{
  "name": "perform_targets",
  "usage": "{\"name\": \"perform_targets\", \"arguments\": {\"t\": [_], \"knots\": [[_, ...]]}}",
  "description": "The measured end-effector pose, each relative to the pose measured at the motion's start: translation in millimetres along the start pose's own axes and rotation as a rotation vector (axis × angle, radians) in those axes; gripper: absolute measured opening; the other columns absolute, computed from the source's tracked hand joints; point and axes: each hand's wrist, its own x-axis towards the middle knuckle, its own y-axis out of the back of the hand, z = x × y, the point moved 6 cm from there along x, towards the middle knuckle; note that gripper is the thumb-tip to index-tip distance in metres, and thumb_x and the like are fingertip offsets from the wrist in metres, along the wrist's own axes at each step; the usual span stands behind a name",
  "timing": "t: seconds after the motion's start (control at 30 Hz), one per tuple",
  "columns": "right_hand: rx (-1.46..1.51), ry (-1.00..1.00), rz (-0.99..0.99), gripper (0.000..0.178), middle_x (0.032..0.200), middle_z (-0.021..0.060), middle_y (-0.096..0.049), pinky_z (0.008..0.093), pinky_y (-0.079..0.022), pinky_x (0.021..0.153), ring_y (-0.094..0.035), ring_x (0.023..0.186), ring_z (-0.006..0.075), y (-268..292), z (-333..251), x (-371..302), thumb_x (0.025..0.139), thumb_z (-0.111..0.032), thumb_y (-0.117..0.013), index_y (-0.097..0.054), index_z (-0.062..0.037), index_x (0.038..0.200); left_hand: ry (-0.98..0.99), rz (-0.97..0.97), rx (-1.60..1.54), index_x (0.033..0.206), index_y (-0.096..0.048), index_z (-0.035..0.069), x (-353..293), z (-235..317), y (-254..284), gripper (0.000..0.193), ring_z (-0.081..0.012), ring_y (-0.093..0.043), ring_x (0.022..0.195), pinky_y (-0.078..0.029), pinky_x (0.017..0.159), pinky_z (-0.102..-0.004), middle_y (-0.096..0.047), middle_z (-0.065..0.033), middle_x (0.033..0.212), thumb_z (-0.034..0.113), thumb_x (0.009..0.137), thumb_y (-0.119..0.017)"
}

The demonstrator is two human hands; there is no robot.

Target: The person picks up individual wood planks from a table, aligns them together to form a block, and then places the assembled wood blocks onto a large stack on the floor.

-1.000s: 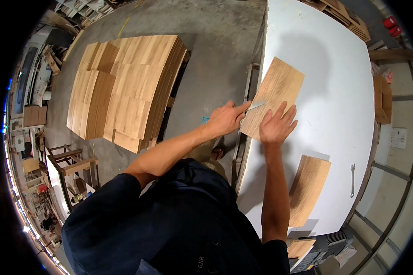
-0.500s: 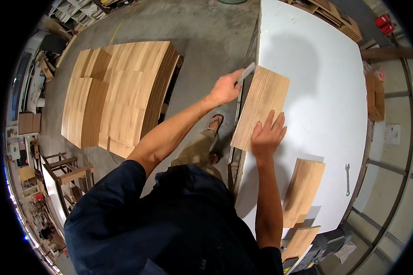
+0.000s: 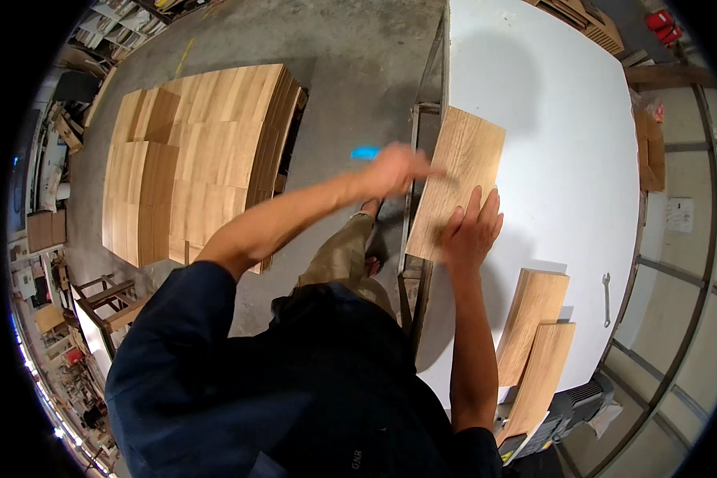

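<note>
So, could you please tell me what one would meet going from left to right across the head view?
Stacked wooden panels on the floor → left hand → wooden board under the hands → two wooden boards near the table's front edge → wrench → white table's far rim.

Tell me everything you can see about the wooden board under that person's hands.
The wooden board is a flat, pale rectangular panel with lengthwise grain, looking like unfinished wood. It lies flat near the left edge of the white table, set slightly askew. The right hand presses flat on its near end; the blurred left hand is at its left edge.
</note>
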Motion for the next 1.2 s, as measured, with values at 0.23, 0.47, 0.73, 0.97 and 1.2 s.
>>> {"name": "perform_targets", "arguments": {"t": [0.23,0.47,0.73,0.97,1.2], "knots": [[0.04,-0.054,-0.058,0.052,0.141,0.0284,-0.03,0.0543,-0.021,0.107,-0.027,0.132,0.0417,-1,1,6,0.088,-0.023,-0.048,-0.041,0.0011,0.134,-0.077,-0.238,-0.216,0.124,-0.059,0.019,-114,80,-17,0.059,-0.0289,-0.056,0.083,-0.044,0.076,-0.0396,-0.061,-0.0099,0.086,-0.002,0.07,-0.051],[-0.017,-0.367,-0.18,0.112,0.143,0.0391,-0.011,0.0612,-0.011,0.107,-0.008,0.135,0.0518,2,-41,-3,0.066,-0.079,-0.053,-0.03,0.0017,0.14,0.228,0.233,0.047,0.122,-0.059,0.017,9,-41,60,0.052,-0.033,-0.058,0.078,-0.048,0.071,-0.0419,-0.062,-0.0147,0.082,-0.006,0.077,-0.048],[0.141,-0.442,-0.09,0.096,0.143,0.0243,-0.021,0.0575,-0.022,0.103,-0.024,0.128,0.045,45,-30,-10,0.057,-0.041,-0.076,-0.036,-0.0106,0.139,0.057,0.217,0.211,0.117,-0.064,0.021,179,-106,45,0.04,-0.0321,-0.056,0.082,-0.048,0.073,-0.0414,-0.061,-0.0135,0.088,0.005,0.081,-0.056],[-0.054,-0.531,-0.2,0.101,0.143,0.0168,-0.026,0.0602,-0.021,0.106,-0.021,0.132,0.0442,138,26,-102,0.053,-0.041,-0.077,-0.033,-0.0233,0.142,-0.076,0.057,0.307,0.118,-0.062,0.015,206,-57,1,0.037,-0.035,-0.055,0.092,-0.045,0.082,-0.044,-0.06,-0.0164,0.098,0.01,0.081,-0.06],[-0.167,-0.549,-0.164,0.091,0.14,0.0147,-0.031,0.0558,-0.024,0.105,-0.024,0.129,0.0423,193,86,-169,0.054,-0.041,-0.075,-0.044,-0.0149,0.135,-0.378,-0.105,0.012,0.12,-0.055,-0.002,174,72,-58,0.044,-0.0386,-0.045,0.117,-0.038,0.098,-0.0438,-0.051,-0.0232,0.125,0.018,0.081,-0.064]]}}
